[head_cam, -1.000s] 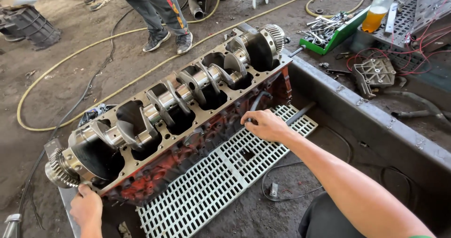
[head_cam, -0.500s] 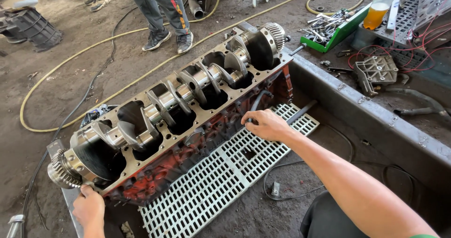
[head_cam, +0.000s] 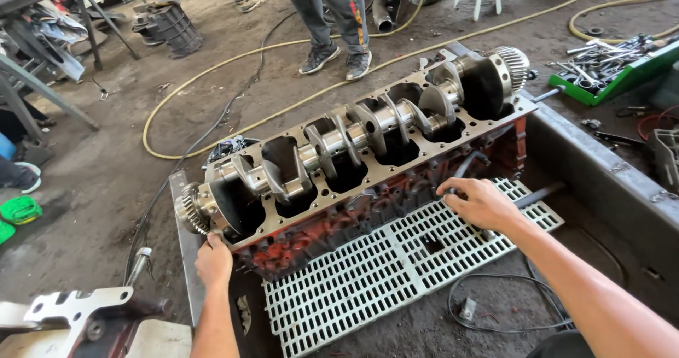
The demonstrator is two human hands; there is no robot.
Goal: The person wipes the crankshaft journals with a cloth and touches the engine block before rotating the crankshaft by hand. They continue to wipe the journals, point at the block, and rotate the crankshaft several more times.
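An upturned red engine block (head_cam: 396, 195) lies across a metal trough, with its steel crankshaft (head_cam: 353, 135) exposed in the open bearing saddles. My left hand (head_cam: 213, 260) grips the block's lower corner just under the toothed gear (head_cam: 189, 208) at the crankshaft's near end. My right hand (head_cam: 481, 204) is closed around a dark tool handle pressed against the block's red side wall, over a white plastic grid (head_cam: 382, 273).
Another person's legs and dark shoes (head_cam: 332, 54) stand beyond the block. A yellow hose (head_cam: 212, 82) loops over the dirt floor. A green tray of tools (head_cam: 608, 68) sits at the right. A black cable (head_cam: 495, 301) lies near the grid. Metal bracket (head_cam: 78, 308) at bottom left.
The view has shifted, so the block sits further right and more of the floor at left shows. Both hands stay in the same places on the block.
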